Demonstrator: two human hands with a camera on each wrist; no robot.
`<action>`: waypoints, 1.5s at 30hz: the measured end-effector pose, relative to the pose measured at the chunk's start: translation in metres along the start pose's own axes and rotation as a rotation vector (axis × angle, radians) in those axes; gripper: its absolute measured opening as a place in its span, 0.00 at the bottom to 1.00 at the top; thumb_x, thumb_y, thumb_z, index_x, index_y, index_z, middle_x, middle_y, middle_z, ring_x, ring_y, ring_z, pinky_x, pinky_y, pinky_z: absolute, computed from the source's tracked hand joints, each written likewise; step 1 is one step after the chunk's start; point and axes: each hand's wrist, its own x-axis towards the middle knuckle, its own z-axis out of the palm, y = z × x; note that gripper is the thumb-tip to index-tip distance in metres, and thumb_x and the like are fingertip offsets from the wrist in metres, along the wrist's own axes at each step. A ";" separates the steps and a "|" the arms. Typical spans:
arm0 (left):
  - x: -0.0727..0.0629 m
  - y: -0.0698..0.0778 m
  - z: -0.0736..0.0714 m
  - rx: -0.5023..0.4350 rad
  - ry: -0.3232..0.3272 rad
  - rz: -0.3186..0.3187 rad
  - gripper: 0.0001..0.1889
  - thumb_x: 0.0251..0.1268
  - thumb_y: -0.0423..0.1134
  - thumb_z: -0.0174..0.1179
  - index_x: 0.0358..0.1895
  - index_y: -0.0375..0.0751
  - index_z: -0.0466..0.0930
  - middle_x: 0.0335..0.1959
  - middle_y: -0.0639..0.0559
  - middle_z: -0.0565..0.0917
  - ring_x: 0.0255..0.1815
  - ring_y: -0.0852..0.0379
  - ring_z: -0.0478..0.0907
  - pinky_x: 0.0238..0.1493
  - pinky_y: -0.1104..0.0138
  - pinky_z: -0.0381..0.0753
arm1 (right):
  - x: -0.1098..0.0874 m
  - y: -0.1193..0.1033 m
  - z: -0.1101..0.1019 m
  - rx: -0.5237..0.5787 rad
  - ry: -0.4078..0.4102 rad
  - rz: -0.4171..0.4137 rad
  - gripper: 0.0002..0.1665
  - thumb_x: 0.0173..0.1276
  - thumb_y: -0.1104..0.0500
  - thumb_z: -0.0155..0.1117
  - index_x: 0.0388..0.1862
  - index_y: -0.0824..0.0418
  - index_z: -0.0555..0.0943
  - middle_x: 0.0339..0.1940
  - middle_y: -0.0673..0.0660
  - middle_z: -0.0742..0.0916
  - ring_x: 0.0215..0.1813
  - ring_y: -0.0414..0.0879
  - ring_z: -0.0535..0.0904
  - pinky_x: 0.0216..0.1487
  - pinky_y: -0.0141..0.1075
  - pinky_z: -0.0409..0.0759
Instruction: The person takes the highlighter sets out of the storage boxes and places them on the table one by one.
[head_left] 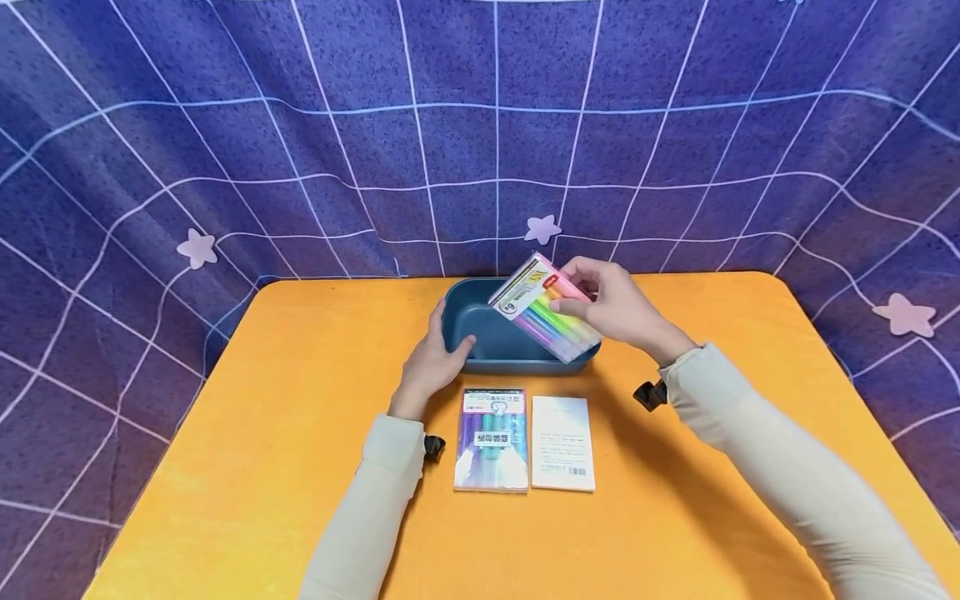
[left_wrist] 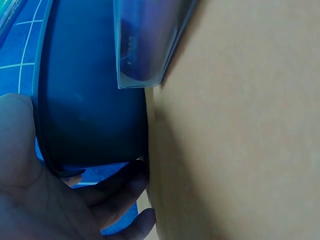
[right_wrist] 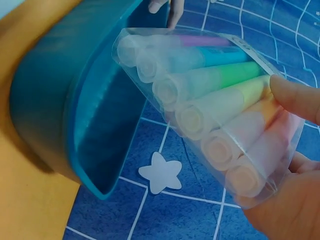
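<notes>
In the head view my right hand (head_left: pixel 618 308) pinches a clear pack of rainbow-coloured markers (head_left: pixel 543 321), thumb on its front. The pack is tilted over the right part of a dark blue plastic bin (head_left: pixel 517 367). From the right wrist, the rounded ends of the markers (right_wrist: pixel 192 120) point towards the camera. My left hand (head_left: pixel 435 358) grips the bin's left end, its thumb at the rim. The left wrist view has the fingers (left_wrist: pixel 115 200) around the outside of the bin (left_wrist: pixel 90 120).
In front of the bin lies a clear pack with purple and teal contents (head_left: pixel 491 462). A white printed packet (head_left: pixel 562 437) lies to its right. Both rest on the orange table (head_left: pixel 300 433). A blue curtain with a white grid (head_left: pixel 450 142) hangs behind the table.
</notes>
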 end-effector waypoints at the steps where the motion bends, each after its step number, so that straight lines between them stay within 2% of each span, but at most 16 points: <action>1: 0.000 0.000 0.000 -0.001 0.000 0.000 0.47 0.72 0.61 0.53 0.82 0.68 0.29 0.80 0.40 0.62 0.72 0.34 0.71 0.66 0.36 0.72 | -0.002 0.001 -0.001 0.008 -0.001 0.004 0.11 0.65 0.60 0.71 0.44 0.60 0.81 0.37 0.58 0.87 0.34 0.44 0.80 0.35 0.30 0.78; 11: 0.000 0.001 -0.001 -0.009 0.010 0.009 0.46 0.71 0.61 0.54 0.82 0.66 0.32 0.79 0.40 0.63 0.71 0.33 0.72 0.67 0.35 0.71 | -0.020 0.005 -0.012 0.079 0.029 0.073 0.13 0.66 0.59 0.70 0.46 0.62 0.80 0.42 0.61 0.88 0.38 0.44 0.82 0.38 0.30 0.82; 18: -0.003 0.000 -0.001 0.018 0.002 0.018 0.46 0.71 0.62 0.53 0.82 0.65 0.32 0.76 0.38 0.68 0.64 0.34 0.78 0.58 0.39 0.79 | -0.036 0.014 -0.011 0.089 0.049 0.118 0.15 0.65 0.58 0.71 0.49 0.62 0.81 0.43 0.62 0.88 0.39 0.43 0.82 0.38 0.30 0.82; 22: -0.002 0.000 -0.002 0.018 0.000 0.025 0.46 0.72 0.62 0.53 0.82 0.63 0.33 0.75 0.37 0.69 0.62 0.34 0.79 0.56 0.40 0.80 | -0.044 0.019 -0.016 0.075 0.062 0.147 0.15 0.65 0.58 0.71 0.48 0.62 0.81 0.43 0.61 0.87 0.38 0.42 0.81 0.37 0.30 0.81; 28: 0.000 -0.001 -0.002 0.010 -0.002 0.021 0.46 0.72 0.61 0.53 0.82 0.64 0.32 0.77 0.38 0.67 0.64 0.34 0.77 0.59 0.39 0.79 | -0.052 0.029 -0.025 0.068 0.083 0.168 0.16 0.66 0.58 0.71 0.48 0.63 0.80 0.40 0.54 0.86 0.37 0.38 0.81 0.37 0.28 0.80; 31: 0.001 -0.001 -0.002 0.009 -0.001 0.022 0.46 0.72 0.61 0.53 0.82 0.65 0.31 0.76 0.38 0.67 0.63 0.34 0.78 0.56 0.40 0.81 | -0.058 0.034 -0.028 0.098 0.095 0.180 0.15 0.66 0.58 0.71 0.48 0.64 0.80 0.37 0.47 0.86 0.37 0.38 0.80 0.36 0.29 0.80; 35: 0.000 -0.002 -0.002 0.005 0.001 0.023 0.46 0.72 0.61 0.52 0.82 0.67 0.30 0.77 0.38 0.67 0.64 0.35 0.77 0.59 0.39 0.79 | -0.065 0.041 -0.028 0.149 0.101 0.200 0.16 0.67 0.59 0.70 0.48 0.65 0.78 0.34 0.40 0.84 0.36 0.36 0.80 0.35 0.29 0.81; 37: 0.000 -0.002 -0.002 0.002 0.001 0.021 0.46 0.72 0.61 0.52 0.82 0.66 0.31 0.78 0.39 0.66 0.66 0.35 0.76 0.62 0.38 0.77 | -0.069 0.045 -0.028 0.165 0.103 0.214 0.17 0.67 0.59 0.70 0.48 0.66 0.78 0.33 0.40 0.84 0.36 0.36 0.80 0.35 0.29 0.81; 45: 0.001 -0.003 0.000 0.026 0.001 0.046 0.46 0.72 0.63 0.51 0.82 0.62 0.31 0.74 0.37 0.71 0.59 0.36 0.81 0.54 0.42 0.82 | -0.087 0.055 -0.029 0.144 0.126 0.267 0.18 0.68 0.56 0.70 0.49 0.65 0.77 0.34 0.40 0.84 0.36 0.37 0.80 0.37 0.28 0.80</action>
